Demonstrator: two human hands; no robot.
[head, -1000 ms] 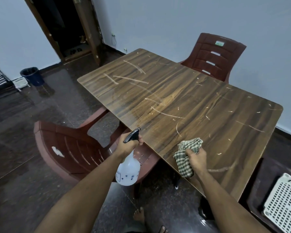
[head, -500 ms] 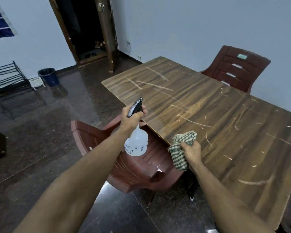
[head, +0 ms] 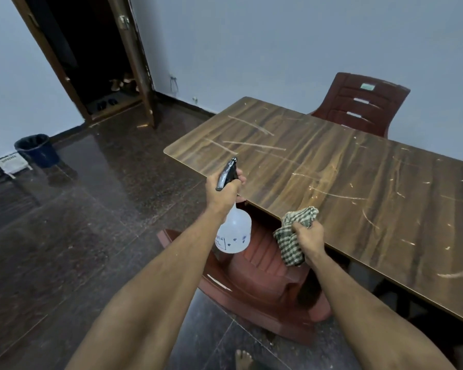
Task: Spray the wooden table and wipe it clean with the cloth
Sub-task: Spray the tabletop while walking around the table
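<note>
Head view: left hand [head: 225, 189] closed around neck of spray bottle [head: 233, 232], black nozzle toward wooden table [head: 358, 188], bottle held off its near edge. Right hand [head: 309, 237] fisted on checked cloth [head: 292, 236] at table edge, above a brown chair [head: 265, 279].

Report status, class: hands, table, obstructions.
Left hand shut on spray bottle. Right hand shut on cloth at wooden table edge. Chair tucked below.

I'm looking into a plain home room: scratched wooden bench [head: 332, 166], plastic chairs [head: 364, 105], shoes [head: 118, 85] past the doorway, a dustbin [head: 36, 149].
</note>
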